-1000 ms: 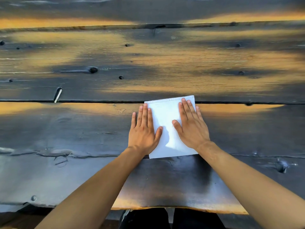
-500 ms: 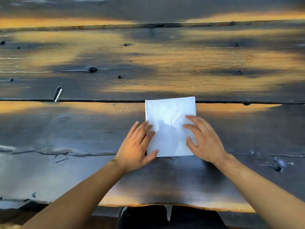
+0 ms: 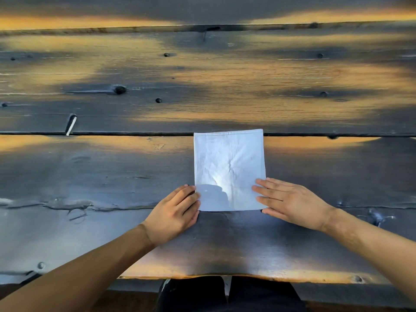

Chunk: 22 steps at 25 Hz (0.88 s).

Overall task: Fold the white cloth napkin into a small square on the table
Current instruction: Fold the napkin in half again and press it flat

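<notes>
Head view: I note the napkin (image 3: 228, 167) lying flat as a folded rectangle on the counter (image 3: 90, 176), nearer its near edge than its far one, its far hem across a plank seam. Left hand (image 3: 173, 212) rests at the near left corner, fingers loosely curled against the cloth edge, nothing gripped. Right hand (image 3: 292, 202) lies open, fingers extended, fingertips on the near right corner.
</notes>
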### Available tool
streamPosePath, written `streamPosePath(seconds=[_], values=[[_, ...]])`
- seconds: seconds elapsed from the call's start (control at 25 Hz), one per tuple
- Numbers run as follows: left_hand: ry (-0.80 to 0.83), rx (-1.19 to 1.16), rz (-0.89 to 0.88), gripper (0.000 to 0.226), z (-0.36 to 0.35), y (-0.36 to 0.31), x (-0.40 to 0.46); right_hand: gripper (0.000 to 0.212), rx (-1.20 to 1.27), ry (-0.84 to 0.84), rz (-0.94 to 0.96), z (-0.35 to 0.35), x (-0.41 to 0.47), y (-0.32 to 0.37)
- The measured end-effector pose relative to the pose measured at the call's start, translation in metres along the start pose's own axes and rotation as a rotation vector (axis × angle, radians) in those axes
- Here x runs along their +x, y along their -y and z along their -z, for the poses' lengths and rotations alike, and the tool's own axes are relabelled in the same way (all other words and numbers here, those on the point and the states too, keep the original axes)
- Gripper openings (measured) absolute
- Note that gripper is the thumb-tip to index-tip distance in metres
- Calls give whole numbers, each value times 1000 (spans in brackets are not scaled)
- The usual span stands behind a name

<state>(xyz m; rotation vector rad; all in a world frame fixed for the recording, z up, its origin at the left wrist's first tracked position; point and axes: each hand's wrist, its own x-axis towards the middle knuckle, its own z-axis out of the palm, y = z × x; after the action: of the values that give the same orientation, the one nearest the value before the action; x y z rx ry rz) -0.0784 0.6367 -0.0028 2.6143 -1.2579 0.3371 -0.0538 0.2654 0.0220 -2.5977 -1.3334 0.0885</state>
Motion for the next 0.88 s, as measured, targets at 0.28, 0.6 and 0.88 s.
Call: streamPosePath(seconds=[0.28, 0.6, 0.88], values=[[-42, -112, 60, 15, 2, 1, 10, 13, 46, -130, -78, 0, 9, 15], [-70, -505, 596, 32, 14, -3, 30, 42, 284, -169, -492, 7, 28, 31], [-123, -488, 947, 42, 14, -2, 51, 36, 424, -74, -695, 15, 38, 20]])
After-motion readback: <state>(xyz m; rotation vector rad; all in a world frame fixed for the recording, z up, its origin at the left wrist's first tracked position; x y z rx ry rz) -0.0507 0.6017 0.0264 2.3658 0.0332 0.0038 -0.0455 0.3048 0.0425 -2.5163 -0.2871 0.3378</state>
